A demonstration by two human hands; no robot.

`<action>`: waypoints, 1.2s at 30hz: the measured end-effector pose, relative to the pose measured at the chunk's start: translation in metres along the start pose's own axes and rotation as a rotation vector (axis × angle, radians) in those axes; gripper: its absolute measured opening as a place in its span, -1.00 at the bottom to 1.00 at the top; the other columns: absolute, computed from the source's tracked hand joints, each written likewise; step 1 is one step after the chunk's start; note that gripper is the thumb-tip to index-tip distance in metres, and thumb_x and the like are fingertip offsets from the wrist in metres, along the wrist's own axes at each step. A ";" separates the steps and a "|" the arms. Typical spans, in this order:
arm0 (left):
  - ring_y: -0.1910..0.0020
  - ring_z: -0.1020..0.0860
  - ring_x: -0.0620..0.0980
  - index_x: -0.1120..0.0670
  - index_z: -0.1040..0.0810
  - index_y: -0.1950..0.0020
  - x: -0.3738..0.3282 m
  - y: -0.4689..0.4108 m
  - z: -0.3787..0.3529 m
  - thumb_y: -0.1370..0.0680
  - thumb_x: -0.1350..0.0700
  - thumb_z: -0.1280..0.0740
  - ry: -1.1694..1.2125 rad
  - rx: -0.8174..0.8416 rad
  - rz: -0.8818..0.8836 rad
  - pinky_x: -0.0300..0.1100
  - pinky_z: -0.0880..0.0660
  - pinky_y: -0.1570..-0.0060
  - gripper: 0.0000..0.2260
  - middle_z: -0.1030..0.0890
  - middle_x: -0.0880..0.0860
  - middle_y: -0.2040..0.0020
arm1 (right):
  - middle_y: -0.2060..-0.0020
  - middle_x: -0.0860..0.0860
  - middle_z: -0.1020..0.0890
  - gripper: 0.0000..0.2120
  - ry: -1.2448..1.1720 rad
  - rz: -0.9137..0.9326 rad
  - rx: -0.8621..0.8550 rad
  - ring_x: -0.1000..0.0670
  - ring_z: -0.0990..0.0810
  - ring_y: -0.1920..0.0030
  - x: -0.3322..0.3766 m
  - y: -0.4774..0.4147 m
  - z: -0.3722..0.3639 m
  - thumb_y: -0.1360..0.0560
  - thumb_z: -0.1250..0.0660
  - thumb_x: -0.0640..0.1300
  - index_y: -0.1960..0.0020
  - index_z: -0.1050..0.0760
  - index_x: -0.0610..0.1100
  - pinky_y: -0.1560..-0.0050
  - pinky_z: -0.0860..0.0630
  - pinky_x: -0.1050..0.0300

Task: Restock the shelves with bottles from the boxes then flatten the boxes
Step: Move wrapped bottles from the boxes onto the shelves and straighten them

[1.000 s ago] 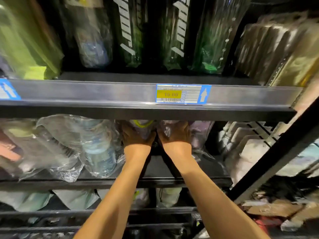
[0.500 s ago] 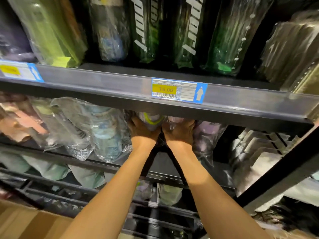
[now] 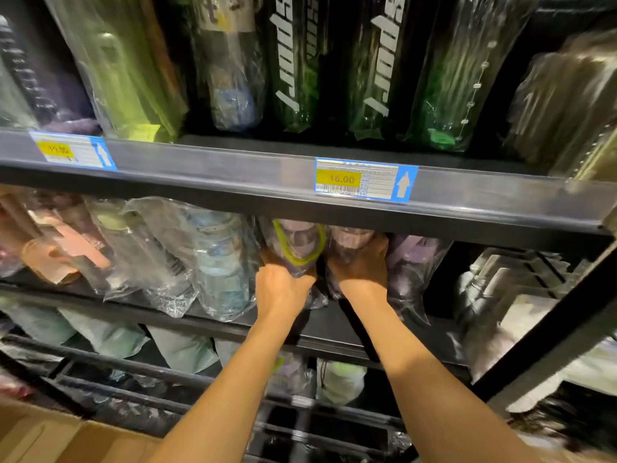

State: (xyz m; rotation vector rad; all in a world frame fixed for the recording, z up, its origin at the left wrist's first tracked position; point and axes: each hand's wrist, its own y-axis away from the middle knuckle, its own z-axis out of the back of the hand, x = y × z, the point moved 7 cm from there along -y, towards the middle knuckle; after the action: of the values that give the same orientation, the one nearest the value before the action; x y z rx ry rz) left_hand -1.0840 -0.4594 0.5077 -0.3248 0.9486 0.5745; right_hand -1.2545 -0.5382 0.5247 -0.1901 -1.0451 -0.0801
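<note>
Fingers of the left hand clutch a lime-looped plastic-bagged bottle mid-frame, the right hand clutches a purple plastic-bagged bottle, both probably light with slippery film, so squeeze the rigid bodies.

Two hands, two price tags, one cardboard box; bottles too blurred to count.

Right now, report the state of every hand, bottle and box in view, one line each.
left hand: gripping the green-loop bottle low on its bag.
right hand: gripping the purple bottle.
green-loop bottle: bagged, on the middle shelf, held.
purple bottle: bagged, same shelf, held, top hidden by the shelf above.
blue bottle: bagged, same shelf, untouched.
cardboard box: only a corner shows; open or flattened, cannot tell.
</note>
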 end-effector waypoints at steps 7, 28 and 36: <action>0.00 -0.50 0.09 0.06 -0.30 0.00 0.018 0.009 0.016 -0.40 -0.03 -0.59 0.135 -0.066 -0.117 0.01 -0.47 0.07 -0.51 -0.42 -0.05 0.08 | 0.44 0.12 -0.50 -0.59 0.198 -0.035 0.247 -0.04 -0.57 0.27 -0.036 0.033 -0.004 -0.48 -0.43 0.20 0.39 -0.43 -0.02 0.41 -0.36 0.31; -0.58 -0.26 0.12 0.13 -0.03 -0.66 0.018 0.041 0.047 -0.45 -0.07 -0.58 0.093 0.043 -0.147 0.05 -0.35 -0.45 -0.02 -0.22 0.10 -0.63 | -0.29 -0.11 -0.46 -0.11 0.148 0.203 0.177 -0.14 -0.45 -0.37 -0.017 0.070 0.034 -0.35 -0.61 0.22 -0.44 -0.25 -0.16 -0.30 -0.51 -0.10; -0.48 -0.29 0.02 0.05 -0.23 -0.56 -0.015 0.122 0.052 -0.49 -0.05 -0.52 0.111 -0.059 -0.407 -0.10 -0.30 -0.40 -0.25 -0.24 -0.07 -0.46 | -0.01 0.05 -0.39 -0.52 0.118 0.252 0.018 -0.09 -0.45 -0.13 -0.041 0.070 0.093 -0.45 -0.45 0.20 -0.10 -0.34 -0.09 -0.05 -0.51 -0.03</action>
State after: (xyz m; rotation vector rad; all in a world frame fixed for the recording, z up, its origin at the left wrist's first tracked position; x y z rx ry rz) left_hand -1.1279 -0.3399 0.5471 -0.5910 0.9398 0.2127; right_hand -1.3433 -0.4529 0.5267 -0.2962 -0.8971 0.1441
